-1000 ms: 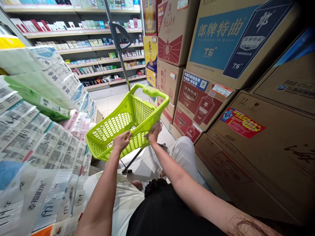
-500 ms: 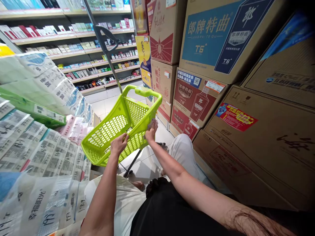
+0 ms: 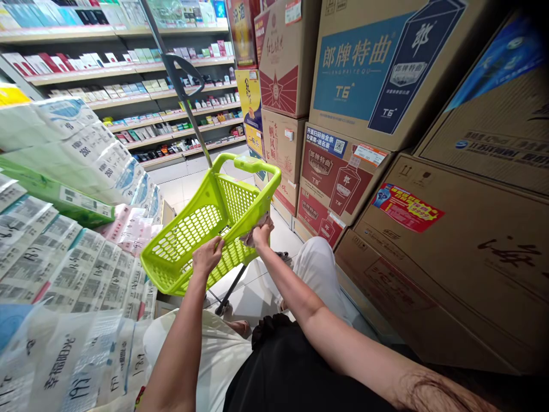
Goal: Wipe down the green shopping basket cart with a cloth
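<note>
Left hand (image 3: 207,256) clamps the near rim of the lime-green basket (image 3: 189,229); right hand (image 3: 261,233) pinches a greyish cloth (image 3: 254,231) against the rim just beside it, the hands close but apart. Below them, pale floor tiles (image 3: 189,183) and the basket's wheeled stem. The basket tips up, its long axis running away from the hands toward the shelves (image 3: 128,86). Tissue packs (image 3: 64,257) crowd left of the hands, cartons (image 3: 386,86) tower to their right.
</note>
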{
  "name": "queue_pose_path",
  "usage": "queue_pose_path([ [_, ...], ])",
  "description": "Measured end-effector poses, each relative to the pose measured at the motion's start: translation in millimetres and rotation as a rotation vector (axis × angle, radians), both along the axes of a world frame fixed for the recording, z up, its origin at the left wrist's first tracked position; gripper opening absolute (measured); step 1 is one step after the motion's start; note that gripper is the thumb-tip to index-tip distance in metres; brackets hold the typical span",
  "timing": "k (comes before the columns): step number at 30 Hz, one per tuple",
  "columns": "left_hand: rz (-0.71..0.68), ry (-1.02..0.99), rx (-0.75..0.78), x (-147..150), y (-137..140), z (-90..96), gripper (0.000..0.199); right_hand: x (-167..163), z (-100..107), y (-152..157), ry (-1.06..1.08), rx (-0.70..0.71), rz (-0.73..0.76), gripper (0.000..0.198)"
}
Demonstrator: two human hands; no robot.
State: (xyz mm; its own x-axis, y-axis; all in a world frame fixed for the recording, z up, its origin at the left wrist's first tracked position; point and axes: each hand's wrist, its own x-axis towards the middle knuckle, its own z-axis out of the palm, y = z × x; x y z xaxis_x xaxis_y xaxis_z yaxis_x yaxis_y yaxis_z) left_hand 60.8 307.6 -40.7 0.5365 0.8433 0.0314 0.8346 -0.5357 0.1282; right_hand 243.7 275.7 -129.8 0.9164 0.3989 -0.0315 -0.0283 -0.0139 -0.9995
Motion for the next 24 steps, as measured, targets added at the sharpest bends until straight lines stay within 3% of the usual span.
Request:
queue_pose_path([
  [3,-0.007,-0.001,0.002,1,-2,-1.6,0.045,-13,-4,-7,-0.139,-0.054,0.055,0.070],
  [7,-0.016,-0.003,0.017,2,-4,-2.9,0.045,-15,-8,-20,-0.059,-0.132,0.083,0.074],
  [10,-0.023,-0.009,0.021,4,-7,-3.1,0.044,8,10,-18,-0.086,-0.087,0.050,0.068],
  [14,-0.029,-0.027,0.042,8,-9,-5.0,0.042,33,46,-11,-0.372,-0.005,-0.018,0.070],
  [16,-0.033,-0.031,0.043,10,-10,-6.7,0.042,29,52,-14,-0.503,-0.016,-0.009,0.073],
  [18,-0.038,-0.029,0.042,10,-9,-8.1,0.042,14,47,-22,-0.643,-0.038,0.093,0.074],
  [21,-0.042,-0.025,0.042,10,-9,-9.5,0.041,-5,30,-34,-0.950,-0.051,0.441,0.073],
  [24,-0.041,-0.032,0.041,10,-11,-10.4,0.040,14,29,-38,-1.123,-0.077,0.608,0.066],
])
